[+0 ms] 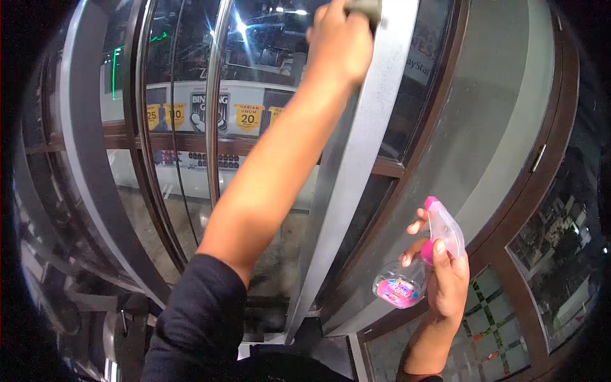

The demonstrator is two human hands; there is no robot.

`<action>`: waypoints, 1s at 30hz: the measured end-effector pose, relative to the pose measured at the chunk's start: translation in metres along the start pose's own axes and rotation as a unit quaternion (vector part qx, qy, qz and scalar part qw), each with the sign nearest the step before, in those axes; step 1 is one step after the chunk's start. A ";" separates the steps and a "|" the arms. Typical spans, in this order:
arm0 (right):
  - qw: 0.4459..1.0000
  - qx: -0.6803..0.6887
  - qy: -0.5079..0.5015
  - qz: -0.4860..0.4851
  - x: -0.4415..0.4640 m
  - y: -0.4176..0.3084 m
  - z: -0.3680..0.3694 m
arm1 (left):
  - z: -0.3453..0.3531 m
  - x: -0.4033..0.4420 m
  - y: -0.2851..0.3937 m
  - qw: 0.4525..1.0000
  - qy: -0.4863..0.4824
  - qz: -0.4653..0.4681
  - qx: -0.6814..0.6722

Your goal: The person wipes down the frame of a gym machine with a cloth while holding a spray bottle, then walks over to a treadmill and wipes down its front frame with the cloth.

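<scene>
At the top of the view, my left hand [340, 48] is closed on a greenish-brown cloth [366, 9], which touches the upper part of a pale metal post [363, 146]. The frame's top edge cuts off part of the cloth. Lower right, my right hand [445, 280] grips a clear spray bottle [398, 291] by its neck. The bottle has a pink label, a pink collar and a pink nozzle tip pointing up and left. It is tilted, and some fingers are partly behind it.
Glass panes with vertical metal bars [216, 76] stand left of the post, with yellow price stickers [248, 117] seen there. A grey wall panel [445, 127] and a brown-framed door [534, 286] are on the right. Dark objects [121, 318] sit at lower left.
</scene>
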State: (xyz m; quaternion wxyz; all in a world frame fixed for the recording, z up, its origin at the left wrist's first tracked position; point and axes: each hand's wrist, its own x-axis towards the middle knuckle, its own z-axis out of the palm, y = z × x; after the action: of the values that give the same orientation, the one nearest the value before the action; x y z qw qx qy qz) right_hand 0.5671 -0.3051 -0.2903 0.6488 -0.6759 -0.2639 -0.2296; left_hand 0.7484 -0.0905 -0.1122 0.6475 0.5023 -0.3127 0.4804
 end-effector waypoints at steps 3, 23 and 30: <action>1.000 0.002 0.007 0.002 0.000 0.001 -0.001 | 0.002 0.022 0.052 0.997 -0.027 0.020 0.073; 0.999 0.013 0.031 0.025 -0.007 0.027 -0.016 | 0.000 -0.045 -0.051 0.996 0.020 0.023 0.078; 0.998 0.030 0.034 0.035 -0.009 0.033 -0.018 | -0.003 -0.029 -0.038 0.991 -0.058 0.075 0.098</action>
State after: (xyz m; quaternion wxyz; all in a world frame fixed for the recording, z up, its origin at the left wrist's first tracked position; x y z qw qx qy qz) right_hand 0.5823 -0.3242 -0.3203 0.6851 -0.6565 -0.2250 -0.2214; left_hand 0.7743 -0.0979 -0.1522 0.5381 0.5657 -0.3381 0.5255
